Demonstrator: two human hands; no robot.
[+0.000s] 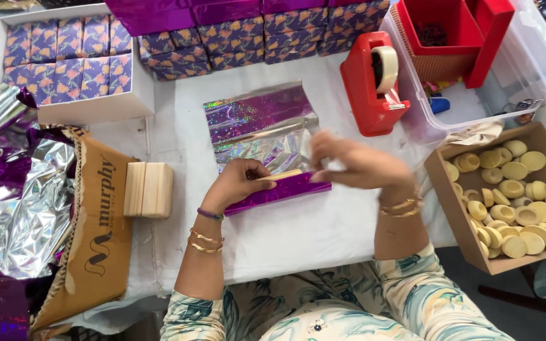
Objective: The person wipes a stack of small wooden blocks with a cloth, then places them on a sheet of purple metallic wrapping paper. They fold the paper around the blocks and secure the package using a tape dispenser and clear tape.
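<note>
At the worktop's [298,240] centre, the left hand [238,183] pins a wooden block [279,175] half-rolled in purple holographic foil [260,123]. The right hand [358,165], at 3 o'clock, is blurred, its fingers' spread unreadable. Wrapping looks barely begun; bare wooden blocks [149,189] wait at 9 o'clock.

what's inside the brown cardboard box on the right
The brown cardboard box holds a loose heap of pale yellow round pieces, some hollow like little cups. Whatever lies beneath the top layer is covered.

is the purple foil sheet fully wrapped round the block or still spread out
Partly wrapped: the foil sheet mostly lies flat beyond the wooden block; only its near edge is folded over.
</note>
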